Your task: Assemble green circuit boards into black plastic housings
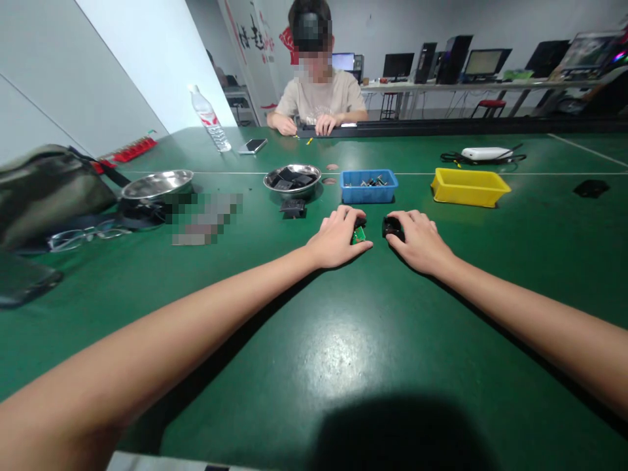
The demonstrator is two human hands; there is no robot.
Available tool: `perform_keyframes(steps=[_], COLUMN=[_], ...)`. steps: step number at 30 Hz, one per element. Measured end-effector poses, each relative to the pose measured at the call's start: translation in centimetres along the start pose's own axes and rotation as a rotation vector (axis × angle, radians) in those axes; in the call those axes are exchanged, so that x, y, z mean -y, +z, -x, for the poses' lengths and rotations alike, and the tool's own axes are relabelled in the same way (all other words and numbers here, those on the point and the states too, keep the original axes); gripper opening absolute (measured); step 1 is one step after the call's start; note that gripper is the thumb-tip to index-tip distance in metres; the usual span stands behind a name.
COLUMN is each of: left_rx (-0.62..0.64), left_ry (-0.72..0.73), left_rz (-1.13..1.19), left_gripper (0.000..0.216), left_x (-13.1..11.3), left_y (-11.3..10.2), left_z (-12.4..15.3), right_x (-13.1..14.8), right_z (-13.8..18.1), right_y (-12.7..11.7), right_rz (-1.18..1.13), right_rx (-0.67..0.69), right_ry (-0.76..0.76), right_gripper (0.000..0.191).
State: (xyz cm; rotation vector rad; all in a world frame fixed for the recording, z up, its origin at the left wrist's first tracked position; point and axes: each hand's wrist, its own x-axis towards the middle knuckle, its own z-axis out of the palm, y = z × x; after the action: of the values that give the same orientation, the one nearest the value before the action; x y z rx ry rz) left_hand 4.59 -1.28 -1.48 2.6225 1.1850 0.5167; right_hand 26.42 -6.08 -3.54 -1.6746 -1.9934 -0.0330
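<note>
My left hand (pixel 339 239) rests on the green table, its fingers curled round a small green circuit board (pixel 360 235) with a black part at its upper edge. A short gap away, my right hand (pixel 417 239) grips a black plastic housing (pixel 391 227) between thumb and fingers. Its hollow side faces left, towards the board. Just beyond my hands stands a blue bin (pixel 369 190) with small metal parts in it. A steel bowl (pixel 293 183) of black plastic pieces is to its left, and a black plastic piece (pixel 293 208) lies in front of that bowl.
A yellow bin (pixel 470 188) stands at right, with a white power strip (pixel 487 154) behind it. Farther left are another steel bowl (pixel 157 185), glasses (pixel 88 237), a bag (pixel 53 186), a water bottle (pixel 210 121) and a phone (pixel 253 146). A person (pixel 321 95) works across the table.
</note>
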Motion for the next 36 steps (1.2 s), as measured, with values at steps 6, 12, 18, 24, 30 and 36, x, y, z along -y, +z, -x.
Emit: perform_keyframes(steps=[6,12,18,24,30,36], left_rx=[-0.162,-0.229,-0.199,-0.131,-0.188,-0.272], left_ry=[0.019,0.089,0.199,0.28,0.29,0.385], left_rz=[-0.037,-0.018,0.144,0.202,0.176,0.109], left_gripper=[0.047,0.028,0.053,0.062,0.037,0.027], left_x=[0.3,-0.7,-0.8,-0.5,-0.3,0.2], left_y=[-0.2,-0.2,-0.1,-0.6,-1.1,-0.9], left_z=[-0.8,1.6,2.2,1.8,2.1,2.0], right_x=[0.1,1.0,2.6,3.4,2.9,3.1], right_z=[-0.3,0.3,0.7,1.1,1.3,1.7], right_y=[-0.7,-0.4,-0.4,-0.6,-0.6,-0.9], right_rz=[-0.427,-0.967,-1.005,-0.874,-0.837,-0.676], right_rx=[-0.068,-0.197,-0.105,0.046,0.089,0.005], right_ry=[0.152,0.446,0.225,0.017,-0.038,-0.127], right_gripper=[0.031,0.033,0.041,0.047,0.05,0.051])
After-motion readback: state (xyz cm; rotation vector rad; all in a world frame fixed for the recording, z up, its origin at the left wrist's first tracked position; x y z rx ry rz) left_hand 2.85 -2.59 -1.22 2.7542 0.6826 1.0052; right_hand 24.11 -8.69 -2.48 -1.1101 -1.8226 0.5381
